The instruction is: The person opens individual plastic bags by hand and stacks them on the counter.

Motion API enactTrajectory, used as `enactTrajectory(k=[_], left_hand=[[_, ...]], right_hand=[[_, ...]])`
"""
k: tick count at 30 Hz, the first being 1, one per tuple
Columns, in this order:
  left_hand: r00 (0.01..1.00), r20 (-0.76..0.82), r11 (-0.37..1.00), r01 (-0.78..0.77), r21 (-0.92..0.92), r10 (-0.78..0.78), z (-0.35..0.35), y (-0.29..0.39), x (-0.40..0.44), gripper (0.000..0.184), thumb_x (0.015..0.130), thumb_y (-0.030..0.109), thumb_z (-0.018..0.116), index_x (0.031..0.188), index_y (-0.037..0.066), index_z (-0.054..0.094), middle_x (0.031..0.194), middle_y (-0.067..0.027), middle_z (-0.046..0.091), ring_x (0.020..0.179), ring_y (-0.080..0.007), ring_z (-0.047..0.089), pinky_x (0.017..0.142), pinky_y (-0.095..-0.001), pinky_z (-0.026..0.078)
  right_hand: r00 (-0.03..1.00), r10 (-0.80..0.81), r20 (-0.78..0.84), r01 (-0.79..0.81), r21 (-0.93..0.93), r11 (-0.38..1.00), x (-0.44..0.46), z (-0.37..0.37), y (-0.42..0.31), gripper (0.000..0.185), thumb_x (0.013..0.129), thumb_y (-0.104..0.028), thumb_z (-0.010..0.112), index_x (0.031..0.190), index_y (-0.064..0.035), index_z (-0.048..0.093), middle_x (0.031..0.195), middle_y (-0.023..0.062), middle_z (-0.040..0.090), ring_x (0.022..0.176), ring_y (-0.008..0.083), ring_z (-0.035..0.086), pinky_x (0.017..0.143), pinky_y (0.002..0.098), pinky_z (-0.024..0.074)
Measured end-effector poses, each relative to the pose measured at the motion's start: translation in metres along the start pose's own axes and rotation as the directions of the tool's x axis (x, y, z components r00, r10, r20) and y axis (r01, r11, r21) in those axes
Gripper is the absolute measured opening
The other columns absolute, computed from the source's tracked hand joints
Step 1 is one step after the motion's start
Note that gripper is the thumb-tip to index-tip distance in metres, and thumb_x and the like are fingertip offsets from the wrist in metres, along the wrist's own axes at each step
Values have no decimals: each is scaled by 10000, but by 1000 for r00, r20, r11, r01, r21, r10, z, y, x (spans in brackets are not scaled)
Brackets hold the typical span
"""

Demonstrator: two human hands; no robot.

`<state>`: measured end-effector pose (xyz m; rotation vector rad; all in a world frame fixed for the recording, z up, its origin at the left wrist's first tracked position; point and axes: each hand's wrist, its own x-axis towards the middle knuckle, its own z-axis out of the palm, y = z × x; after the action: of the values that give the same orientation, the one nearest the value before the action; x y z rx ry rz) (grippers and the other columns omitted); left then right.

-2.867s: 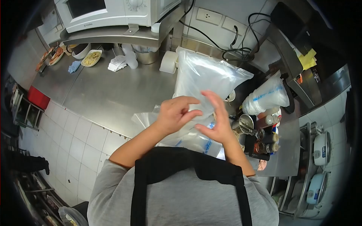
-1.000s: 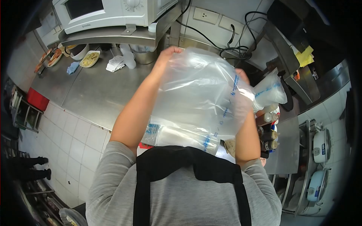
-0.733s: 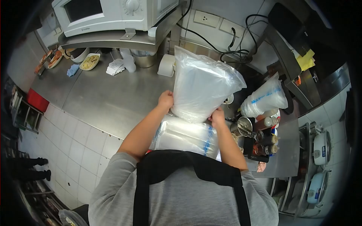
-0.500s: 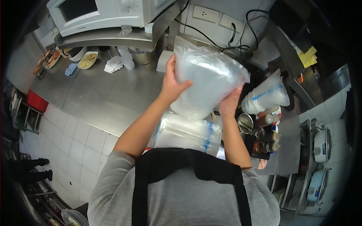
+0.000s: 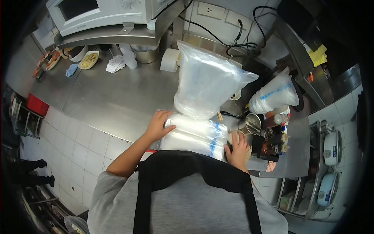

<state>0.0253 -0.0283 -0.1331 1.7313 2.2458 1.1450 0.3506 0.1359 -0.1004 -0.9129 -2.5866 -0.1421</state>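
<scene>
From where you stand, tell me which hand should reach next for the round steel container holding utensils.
Right, I'd judge: the right hand is open and close to the round steel container. The left hand rests on the far side of the blue-printed clear plastic pack.

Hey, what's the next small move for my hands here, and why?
I'd probably bring your right hand in to steady the right end of the flat plastic pack. Your left hand rests on its left end, and your right is close by the other, so both ends seem within easy reach.
</scene>
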Motion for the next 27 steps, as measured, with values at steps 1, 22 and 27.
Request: enactTrajectory(k=[1, 22, 27], left_hand=[[1000, -19, 1000, -16, 13, 16, 0, 5, -7, 511, 695, 251, 704, 1133, 74, 511, 1161, -142, 472, 1068, -333, 443, 911, -414, 362], [971, -150, 982, -183, 50, 189, -19, 49, -11, 477, 710, 262, 692, 1129, 99, 535, 1234, -125, 448, 1159, -338, 396, 961, -441, 318], [977, 136, 985, -157, -69, 165, -26, 89, 5, 567, 674, 282, 719, 1171, 104, 511, 1235, -108, 483, 1151, -283, 435, 1007, -437, 272]], right_hand=[[999, 16, 49, -12, -76, 997, -12, 8, 2, 518, 766, -185, 597, 1257, -97, 456, 1142, 195, 496, 1060, 380, 463, 883, 412, 367], [989, -124, -85, 139, 202, 970, 31, 12, -63, 223, 683, -154, 661, 899, -123, 613, 1230, 121, 443, 1206, 335, 348, 934, 519, 264], [944, -309, -119, 331, 347, 877, 39, -8, -70, 145, 674, -145, 685, 778, -109, 591, 1233, 121, 445, 1202, 349, 366, 961, 512, 267]])
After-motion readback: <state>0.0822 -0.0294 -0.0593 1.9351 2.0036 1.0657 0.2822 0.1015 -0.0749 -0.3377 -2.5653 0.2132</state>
